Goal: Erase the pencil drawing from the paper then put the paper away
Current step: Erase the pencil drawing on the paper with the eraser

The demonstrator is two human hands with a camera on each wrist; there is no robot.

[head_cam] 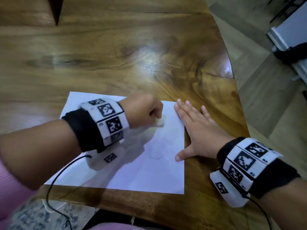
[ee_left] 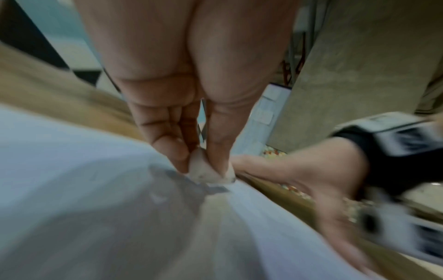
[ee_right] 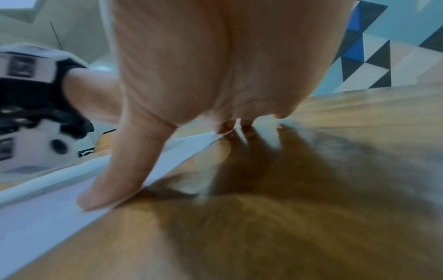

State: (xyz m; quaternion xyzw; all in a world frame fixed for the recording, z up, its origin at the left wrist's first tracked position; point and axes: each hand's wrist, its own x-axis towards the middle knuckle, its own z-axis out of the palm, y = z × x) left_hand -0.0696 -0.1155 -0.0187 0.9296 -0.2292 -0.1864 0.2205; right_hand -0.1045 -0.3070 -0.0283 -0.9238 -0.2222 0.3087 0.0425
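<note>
The sheet of paper lies flat near the wooden table's front edge, faint pencil lines left at its middle. The left hand pinches a white eraser against it; the right hand, fingers flat, pins only the right edge. A hard stroke could crease or tear the thin, barely anchored sheet.

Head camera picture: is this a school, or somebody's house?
Probably a room in a home or office; nothing shows a school. A big wooden slab table holds one sheet of paper, there is tiled floor beside it, and a wall with colourful triangles behind.
</note>
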